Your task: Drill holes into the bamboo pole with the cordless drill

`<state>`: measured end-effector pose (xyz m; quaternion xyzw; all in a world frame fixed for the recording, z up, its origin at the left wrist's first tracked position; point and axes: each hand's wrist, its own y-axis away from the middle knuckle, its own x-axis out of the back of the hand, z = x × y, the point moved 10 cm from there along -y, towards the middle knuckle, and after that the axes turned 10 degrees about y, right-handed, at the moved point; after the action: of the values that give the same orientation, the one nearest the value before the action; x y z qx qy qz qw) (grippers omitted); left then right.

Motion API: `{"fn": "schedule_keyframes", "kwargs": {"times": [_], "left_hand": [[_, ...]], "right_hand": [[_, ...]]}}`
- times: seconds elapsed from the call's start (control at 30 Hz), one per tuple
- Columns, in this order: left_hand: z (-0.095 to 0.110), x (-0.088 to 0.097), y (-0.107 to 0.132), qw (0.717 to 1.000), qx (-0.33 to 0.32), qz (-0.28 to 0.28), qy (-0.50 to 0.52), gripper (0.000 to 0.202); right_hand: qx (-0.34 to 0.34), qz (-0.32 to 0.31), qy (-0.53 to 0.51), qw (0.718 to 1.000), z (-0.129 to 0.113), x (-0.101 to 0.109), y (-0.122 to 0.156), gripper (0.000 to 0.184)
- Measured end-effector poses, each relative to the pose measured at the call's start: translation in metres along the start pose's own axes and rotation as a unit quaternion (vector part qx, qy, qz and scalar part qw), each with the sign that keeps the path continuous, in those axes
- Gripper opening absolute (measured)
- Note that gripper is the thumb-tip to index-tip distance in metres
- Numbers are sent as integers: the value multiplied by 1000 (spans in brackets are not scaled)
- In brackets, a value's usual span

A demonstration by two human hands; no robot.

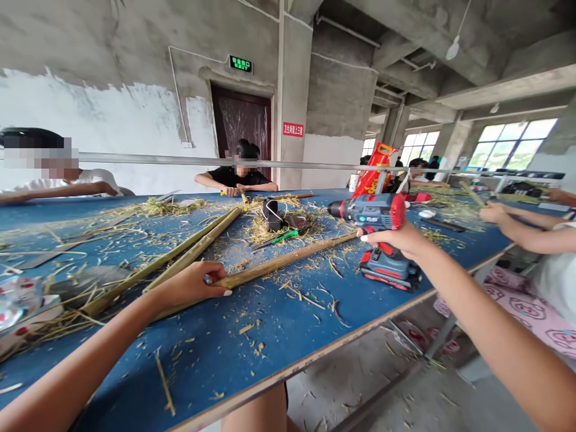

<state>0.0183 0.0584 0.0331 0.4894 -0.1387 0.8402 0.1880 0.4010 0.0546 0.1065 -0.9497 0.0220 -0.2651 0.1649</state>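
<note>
though shavings (258, 347) across the surface (315, 327) suggest work partly done, the remainder unclear, my left fingers (214, 268) pinch a stick (288, 259) while my right fingers (377, 237) wrap a drill (371, 210).

Exit sign (241, 64), green-lit, above dark door (243, 123), far wall (135, 102). Red notice (293, 129), on pillar (294, 78) right of door. Red packet (366, 183), far side, right of centre. Bulb (452, 49), hanging, right. Windows (513, 144), far right.

Blue tabletop (279, 345), scattered straw-like shavings (173, 207), long poles (204, 245), a brown stick (288, 258), a green-handled tool (284, 237)
</note>
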Motion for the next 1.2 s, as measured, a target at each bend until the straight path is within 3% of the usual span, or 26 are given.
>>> {"fn": "schedule_keyframes", "kwargs": {"times": [0.17,0.33,0.57,0.87,0.97,1.1,1.2], "left_hand": [[4,0,5,1000,-15,4,25,36],[10,0,10,998,-37,14,39,33],[9,0,12,998,-55,18,35,34],[10,-2,10,998,-51,9,44,34],[11,0,12,997,-56,-12,53,35],[1,0,20,993,-28,-86,77,52],[-4,0,24,989,-30,-120,82,51]], "right_hand": [[25,-181,79,980,-51,-67,8,18],[55,-259,154,952,-82,-104,12,16],[58,-256,206,943,-77,-113,-1,18],[35,-297,169,939,-68,-118,4,18],[43,-289,177,940,-76,-120,7,19],[53,-288,194,936,-81,-126,8,18],[51,-293,191,936,-79,-129,9,17]]}}
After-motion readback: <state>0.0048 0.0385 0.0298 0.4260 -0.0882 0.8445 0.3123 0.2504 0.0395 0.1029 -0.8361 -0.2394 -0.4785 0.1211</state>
